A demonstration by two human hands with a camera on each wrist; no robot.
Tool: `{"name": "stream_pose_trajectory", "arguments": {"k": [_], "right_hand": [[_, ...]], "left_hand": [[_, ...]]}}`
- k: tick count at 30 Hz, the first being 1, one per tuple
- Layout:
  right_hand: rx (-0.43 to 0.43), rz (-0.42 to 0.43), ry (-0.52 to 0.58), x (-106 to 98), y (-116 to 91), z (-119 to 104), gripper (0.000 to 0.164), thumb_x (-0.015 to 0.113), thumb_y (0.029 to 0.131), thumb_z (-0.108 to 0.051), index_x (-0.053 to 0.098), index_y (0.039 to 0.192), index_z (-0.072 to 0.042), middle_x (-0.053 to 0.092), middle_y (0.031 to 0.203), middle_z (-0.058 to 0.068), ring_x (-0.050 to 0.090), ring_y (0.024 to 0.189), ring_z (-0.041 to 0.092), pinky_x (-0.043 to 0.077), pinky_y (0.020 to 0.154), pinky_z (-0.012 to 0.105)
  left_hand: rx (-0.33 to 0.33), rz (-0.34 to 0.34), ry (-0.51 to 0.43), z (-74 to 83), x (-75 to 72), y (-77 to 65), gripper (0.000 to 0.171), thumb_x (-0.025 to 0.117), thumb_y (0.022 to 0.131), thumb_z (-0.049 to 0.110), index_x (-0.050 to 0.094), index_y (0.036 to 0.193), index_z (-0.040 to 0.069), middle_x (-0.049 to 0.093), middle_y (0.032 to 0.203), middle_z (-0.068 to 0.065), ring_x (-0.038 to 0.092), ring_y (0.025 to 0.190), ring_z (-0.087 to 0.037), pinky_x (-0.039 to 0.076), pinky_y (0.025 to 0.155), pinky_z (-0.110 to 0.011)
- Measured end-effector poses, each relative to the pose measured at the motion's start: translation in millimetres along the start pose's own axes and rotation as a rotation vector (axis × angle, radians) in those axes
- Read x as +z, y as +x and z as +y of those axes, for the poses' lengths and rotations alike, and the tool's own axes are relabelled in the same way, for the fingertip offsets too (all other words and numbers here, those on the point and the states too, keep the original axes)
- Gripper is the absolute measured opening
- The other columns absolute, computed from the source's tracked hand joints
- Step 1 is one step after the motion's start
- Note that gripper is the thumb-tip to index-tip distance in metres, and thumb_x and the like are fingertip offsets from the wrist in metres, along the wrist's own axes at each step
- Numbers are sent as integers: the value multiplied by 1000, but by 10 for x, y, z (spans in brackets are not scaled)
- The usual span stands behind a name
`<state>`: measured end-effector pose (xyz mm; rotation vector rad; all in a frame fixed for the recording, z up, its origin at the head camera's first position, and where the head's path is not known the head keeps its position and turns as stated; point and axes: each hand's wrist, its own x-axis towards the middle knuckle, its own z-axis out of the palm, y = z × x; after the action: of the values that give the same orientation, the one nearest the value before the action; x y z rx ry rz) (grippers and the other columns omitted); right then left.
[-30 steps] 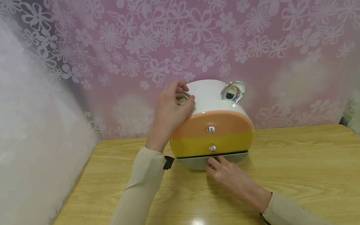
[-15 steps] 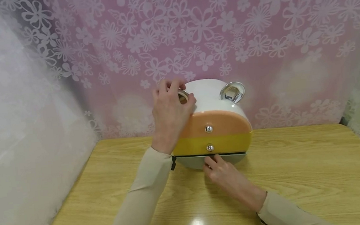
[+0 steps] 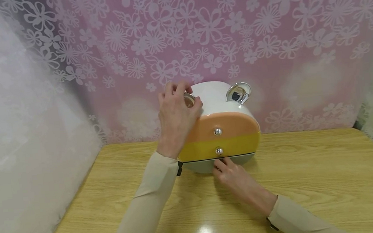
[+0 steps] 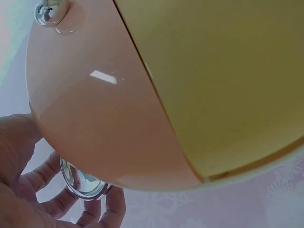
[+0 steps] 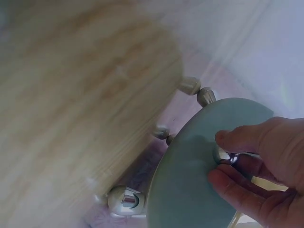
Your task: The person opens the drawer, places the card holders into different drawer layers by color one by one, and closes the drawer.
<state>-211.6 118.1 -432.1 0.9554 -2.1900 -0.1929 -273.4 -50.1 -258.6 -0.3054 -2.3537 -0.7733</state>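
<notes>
A rounded drawer box stands on the table, with a white body (image 3: 212, 94) and two silver ear-shaped pieces on top. Its front has an orange drawer (image 3: 230, 123), a yellow drawer (image 3: 238, 143) and a grey-green bottom drawer (image 5: 190, 161). My left hand (image 3: 176, 115) holds the box at its upper left, fingers curled round the left silver ear (image 4: 83, 180). With thumb and fingers, my right hand (image 3: 235, 175) pinches the silver knob (image 5: 223, 154) of the bottom drawer. A thin dark line shows along that drawer's top edge.
The wood-grain table (image 3: 312, 179) spreads around the box. A pink flowered curtain (image 3: 166, 40) hangs close behind it, and a whitish sheet (image 3: 24, 127) runs along the left side. Silver feet (image 5: 206, 96) show under the box.
The dark gap above the bottom drawer has narrowed as the drawer moved inward with my right hand on its knob. My left hand has shifted slightly but stays at the left ear.
</notes>
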Motion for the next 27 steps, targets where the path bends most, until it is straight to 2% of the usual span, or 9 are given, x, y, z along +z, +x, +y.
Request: {"name": "stream_pose_trajectory", "arguments": {"k": [8,14,18,22,27], "right_hand": [[-9,-21,-2,-36,6,-41,33,86,67,10,71,94,-4,59,101,10,60,85,26,58,61,25],[-29,-80,-8,-103,52,-95,32,84,69,11,72,96,-3,60,102,11,61,83,26,57,57,24],[-22,-94,10,-121,92,-114,32,85,69,11,72,95,-3,59,100,11,61,82,26,56,56,24],[5,-105,23,-113,113,-118,30,85,71,10,72,95,-3,59,99,11,62,82,26,55,54,24],[28,-116,37,-101,110,-117,33,86,69,10,71,95,-3,58,100,10,61,83,27,55,53,26]], "left_hand": [[-13,-2,-58,-42,-7,-5,19,71,93,29,62,105,18,56,111,-4,48,103,-27,54,78,-38],[-31,-12,-123,-77,-56,-8,17,71,91,28,61,102,19,56,112,-3,48,104,-29,51,81,-40],[-27,-17,-128,-89,-80,-7,16,70,91,28,62,102,18,57,111,-3,48,103,-29,49,84,-41],[3,-22,-124,-98,-79,-8,16,69,92,26,62,101,16,57,107,-5,50,99,-27,43,89,-41],[18,-28,-125,-100,-71,-13,16,70,92,25,62,101,15,57,105,-4,52,97,-26,40,89,-41]]}}
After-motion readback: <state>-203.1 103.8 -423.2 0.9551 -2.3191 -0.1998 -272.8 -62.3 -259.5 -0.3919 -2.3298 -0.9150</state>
